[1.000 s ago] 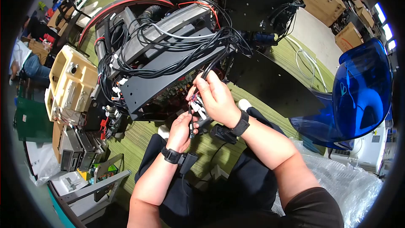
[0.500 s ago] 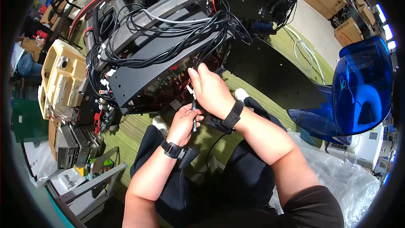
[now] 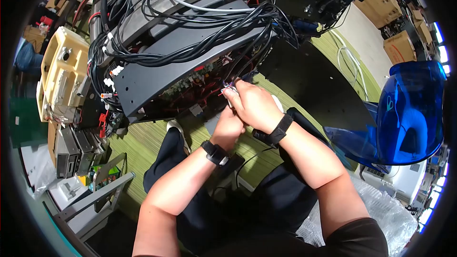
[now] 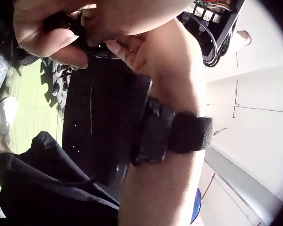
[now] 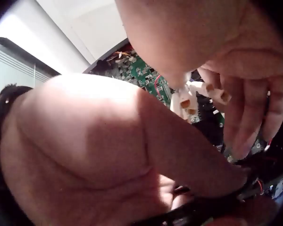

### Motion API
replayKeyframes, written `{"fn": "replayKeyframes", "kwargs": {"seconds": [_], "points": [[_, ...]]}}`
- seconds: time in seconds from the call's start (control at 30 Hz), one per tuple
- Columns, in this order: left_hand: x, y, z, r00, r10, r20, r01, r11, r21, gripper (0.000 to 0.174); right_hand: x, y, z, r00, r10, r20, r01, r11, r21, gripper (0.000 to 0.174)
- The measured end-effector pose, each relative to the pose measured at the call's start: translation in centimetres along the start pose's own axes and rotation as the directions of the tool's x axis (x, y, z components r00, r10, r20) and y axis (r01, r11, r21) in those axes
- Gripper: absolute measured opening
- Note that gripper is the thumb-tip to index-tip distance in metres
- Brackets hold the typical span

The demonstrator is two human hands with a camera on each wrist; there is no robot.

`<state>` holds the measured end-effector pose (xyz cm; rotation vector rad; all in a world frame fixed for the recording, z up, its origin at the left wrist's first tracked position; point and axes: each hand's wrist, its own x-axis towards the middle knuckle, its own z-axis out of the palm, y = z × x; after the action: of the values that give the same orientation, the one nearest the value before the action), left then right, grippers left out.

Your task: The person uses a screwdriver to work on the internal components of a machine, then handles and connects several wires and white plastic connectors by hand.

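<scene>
In the head view my right hand (image 3: 259, 107) grips a small bundle of thin wires with white connectors (image 5: 184, 104), just in front of the dark metal housing (image 3: 166, 74). My left hand (image 3: 229, 126) is tucked close under it, back upward, and its fingertips are mostly covered. A black cable (image 4: 61, 21) shows between curled fingers in the left wrist view. The white connectors stick out by my right palm in the right wrist view, over a green circuit board (image 5: 140, 70). More black cables (image 3: 204, 52) lie draped across the housing top.
A cream plastic housing (image 3: 64, 76) stands at the left, above grey metal boxes (image 3: 66, 150). On the right are a black panel (image 3: 314, 85), a transparent blue shell (image 3: 409, 114) and bubble wrap (image 3: 362, 209). Cardboard boxes (image 3: 376, 0) stand at the back right.
My left hand has moved right and turned over, closing in under my right hand. The black cable end, seen earlier in the left hand, is now hidden in the head view. The housing sits higher in view.
</scene>
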<state>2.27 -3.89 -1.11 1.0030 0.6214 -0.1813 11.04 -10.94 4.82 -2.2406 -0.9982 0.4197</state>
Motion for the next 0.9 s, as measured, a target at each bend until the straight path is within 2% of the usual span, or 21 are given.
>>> {"fn": "replayKeyframes", "kwargs": {"seconds": [0.03, 0.07, 0.1, 0.17, 0.2, 0.23, 0.3, 0.33, 0.37, 0.4, 0.43, 0.47, 0.5, 0.57, 0.7, 0.77, 0.83, 0.9], "points": [[0.4, 0.3, 0.2, 0.998, 0.038, -0.05, -0.037, 0.999, 0.013, 0.009, 0.0, 0.2, -0.3, 1.0, 0.005, -0.013, -0.005, 1.0, -0.006, 0.038], [0.9, 0.5, 0.3, 0.982, 0.149, -0.112, -0.142, 0.987, 0.071, 0.01, 0.0, 1.0, -0.1, 1.0, -0.005, -0.009, 0.005, 1.0, -0.012, 0.042], [1.3, 0.6, 0.5, 0.981, 0.15, -0.124, -0.143, 0.988, 0.064, 0.01, 0.0, 1.6, -0.1, 1.0, -0.013, 0.003, 0.013, 1.0, -0.011, 0.042], [1.8, 0.9, 0.6, 0.961, 0.257, -0.106, -0.254, 0.966, 0.034, 0.009, -0.3, 2.4, -0.2, 0.983, -0.069, -0.168, 0.078, 0.996, 0.052, 0.044], [2.0, 1.2, 0.5, 0.972, 0.213, -0.103, -0.212, 0.977, 0.02, 0.006, -0.4, 1.5, -1.5, 0.987, -0.029, -0.157, 0.052, 0.988, 0.143, 0.045], [2.1, 1.3, 0.6, 0.971, 0.131, -0.2, -0.13, 0.991, 0.018, 0.012, -0.6, 2.0, -1.7, 0.979, -0.049, -0.199, 0.063, 0.996, 0.066, 0.042], [2.5, 1.6, 0.3, 0.966, 0.107, -0.234, -0.119, 0.992, -0.038, 0.026, -1.2, 2.9, -1.5, 0.969, 0.065, -0.239, -0.046, 0.995, 0.085, 0.045], [2.4, 1.8, 0.2, 0.968, 0.108, -0.225, -0.118, 0.993, -0.03, 0.032, -1.5, 3.6, -1.1, 0.964, 0.16, -0.214, -0.141, 0.985, 0.103, 0.043], [2.8, 1.7, -0.2, 0.974, 0.114, -0.197, -0.13, 0.989, -0.07, 0.034, -1.4, 3.7, -0.9, 0.941, 0.314, -0.124, -0.272, 0.923, 0.271, 0.036], [2.7, 2.0, -0.3, 0.979, 0.125, -0.164, -0.137, 0.989, -0.064, 0.034, -1.2, 4.8, -0.1, 0.92, 0.386, -0.069, -0.329, 0.856, 0.399, 0.035], [2.5, 2.3, -0.4, 0.982, 0.134, -0.13, -0.142, 0.988, -0.055, 0.033, -0.9, 6.0, 0.7, 0.891, 0.453, -0.004, -0.386, 0.764, 0.517, 0.037], [2.7, 2.0, -0.6, 0.989, 0.113, -0.097, -0.121, 0.989, -0.08, 0.033, -0.3, 6.1, 0.5, 0.855, 0.478, 0.201, -0.484, 0.598, 0.639, 0.037], [2.8, 1.8, -0.6, 0.988, 0.107, -0.109, -0.118, 0.988, -0.098, 0.033, 0.1, 5.6, 0.9, 0.857, 0.457, 0.239, -0.454, 0.448, 0.77, 0.032], [3.1, 1.6, -0.6, 0.988, 0.112, -0.106, -0.127, 0.98, -0.15, 0.031, 1.1, 5.9, 1.9, 0.871, 0.45, 0.198, -0.399, 0.411, 0.82, 0.028], [3.4, 1.5, -1.0, 0.978, 0.144, -0.154, -0.176, 0.959, -0.223, 0.03, 2.6, 6.0, 2.7, 0.866, 0.459, 0.197, -0.396, 0.391, 0.831, 0.026], [3.4, 2.0, -1.4, 0.982, 0.131, -0.133, -0.16, 0.958, -0.237, 0.027, 3.1, 5.0, 2.9, 0.826, 0.534, 0.182, -0.373, 0.274, 0.887, 0.024], [3.1, 2.8, -1.8, 0.986, 0.115, -0.119, -0.139, 0.966, -0.217, 0.024, 3.4, 4.9, 3.3, 0.816, 0.549, 0.181, -0.381, 0.277, 0.882, 0.023], [3.1, 3.0, -2.0, 0.987, 0.088, -0.136, -0.118, 0.965, -0.233, 0.022, 3.8, 5.4, 3.8, 0.849, 0.508, 0.147, -0.374, 0.38, 0.846, 0.02]]}}
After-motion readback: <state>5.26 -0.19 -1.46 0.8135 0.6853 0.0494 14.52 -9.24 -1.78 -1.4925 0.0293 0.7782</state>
